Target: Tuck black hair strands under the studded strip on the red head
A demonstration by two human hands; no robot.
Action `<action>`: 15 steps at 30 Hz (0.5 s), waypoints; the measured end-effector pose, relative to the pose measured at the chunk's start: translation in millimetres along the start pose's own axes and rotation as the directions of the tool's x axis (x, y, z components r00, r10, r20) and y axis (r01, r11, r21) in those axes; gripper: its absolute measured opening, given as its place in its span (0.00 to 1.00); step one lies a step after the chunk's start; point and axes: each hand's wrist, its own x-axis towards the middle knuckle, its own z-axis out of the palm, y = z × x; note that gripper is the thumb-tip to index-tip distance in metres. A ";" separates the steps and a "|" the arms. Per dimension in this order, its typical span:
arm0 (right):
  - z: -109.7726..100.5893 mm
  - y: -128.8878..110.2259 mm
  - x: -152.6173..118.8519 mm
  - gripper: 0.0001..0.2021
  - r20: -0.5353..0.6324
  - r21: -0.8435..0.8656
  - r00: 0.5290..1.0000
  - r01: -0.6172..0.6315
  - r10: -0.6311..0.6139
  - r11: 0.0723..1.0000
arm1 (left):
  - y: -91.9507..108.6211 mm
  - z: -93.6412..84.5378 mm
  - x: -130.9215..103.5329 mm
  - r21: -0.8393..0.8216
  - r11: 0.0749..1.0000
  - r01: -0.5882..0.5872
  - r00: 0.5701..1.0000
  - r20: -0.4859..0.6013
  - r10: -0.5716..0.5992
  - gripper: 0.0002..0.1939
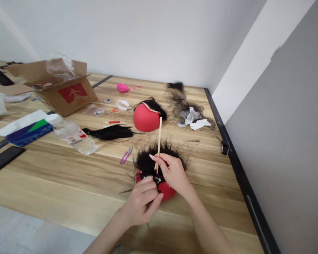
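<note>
A red dome-shaped form [167, 191] lies near the table's front, with black hair [145, 158] spreading over its far side and shiny bits near its middle. Between the fingers of my right hand [173, 173] is a thin wooden stick [159, 135], held nearly upright, its lower end at the hair. My left hand [143, 199] rests against the form's near left side with its fingers curled; what they hold, if anything, is hidden.
Beyond stands another red form [146, 118] with black hair. Left of it lie a black hair bundle [111, 132], purple snips [126, 156], a water bottle [73, 135] and a cardboard box [66, 95]. Loose hair and crumpled white cloth [192, 116] are at the back right.
</note>
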 end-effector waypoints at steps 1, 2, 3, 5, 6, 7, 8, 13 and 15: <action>0.4 0.1 0.0 0.14 0.000 0.000 1.000 -0.003 0.003 1.000 | 0.0 0.0 -0.1 -0.003 1.000 0.001 1.000 0.000 -0.001 0.16; 0.9 0.2 0.1 0.14 -0.003 0.003 1.000 -0.008 0.008 1.000 | -0.1 0.0 -0.2 -0.006 1.000 0.002 1.000 0.001 -0.002 0.16; 1.7 0.4 0.1 0.14 -0.008 0.007 1.000 -0.014 0.014 1.000 | -0.2 0.0 -0.5 -0.008 1.000 0.004 1.000 0.002 -0.004 0.16; 3.4 0.9 0.0 0.13 -0.022 0.016 0.999 -0.027 0.027 1.000 | -0.6 0.2 -1.1 -0.013 1.000 0.009 1.000 0.004 -0.009 0.15; 4.3 1.0 -0.1 0.13 -0.031 0.015 0.999 -0.032 0.033 0.999 | -0.8 0.3 -1.4 -0.015 1.000 0.011 1.000 0.004 -0.011 0.15; 5.0 1.1 -0.2 0.13 -0.039 0.009 0.999 -0.036 0.036 0.999 | -1.0 0.4 -1.6 -0.015 1.000 0.012 1.000 0.004 -0.012 0.15; 5.6 1.0 -0.3 0.13 -0.048 0.001 0.998 -0.038 0.039 0.999 | -1.1 0.5 -1.8 -0.015 1.000 0.013 1.000 0.004 -0.013 0.15; 4.7 0.8 -0.1 0.15 -0.057 0.018 0.994 -0.090 0.091 0.996 | -0.6 0.5 -1.0 -0.021 1.000 0.015 1.000 0.003 -0.015 0.15; 3.2 1.3 0.0 0.15 -0.039 0.057 0.992 -0.114 0.116 0.992 | -0.2 0.4 -0.4 -0.023 1.000 0.011 1.000 0.000 -0.011 0.15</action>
